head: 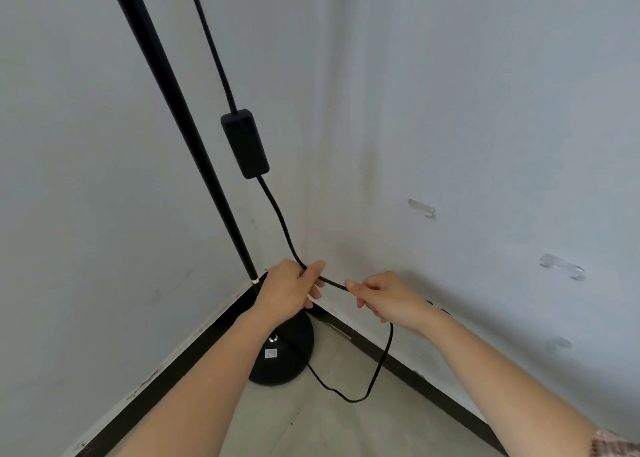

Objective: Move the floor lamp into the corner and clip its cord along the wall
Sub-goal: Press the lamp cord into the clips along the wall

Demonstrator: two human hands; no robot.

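Lamp: the floor lamp (194, 152) stands in the corner, its base (287, 356) on the floor beside the dark skirting (194, 342)
Cord: the cord (277, 214) hangs from an inline switch box (245, 143), runs taut between both hands, then loops loose on the floor
Hands: left hand (289, 292) and right hand (388, 299) each have fingers closed on the cord
Risk: a hard pull could tip the lamp or drag the base from the corner; slack could snag under the base
Clips: clear clips (421, 208) sit on the right wall, none holding cord yet; forcing the cord in could peel one off
Room: pale scuffed walls; grey floor (346, 432)

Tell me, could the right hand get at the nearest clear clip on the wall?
Probably yes: nothing lies between the right hand and the clear clip above it, though its grip is busy holding the cord.
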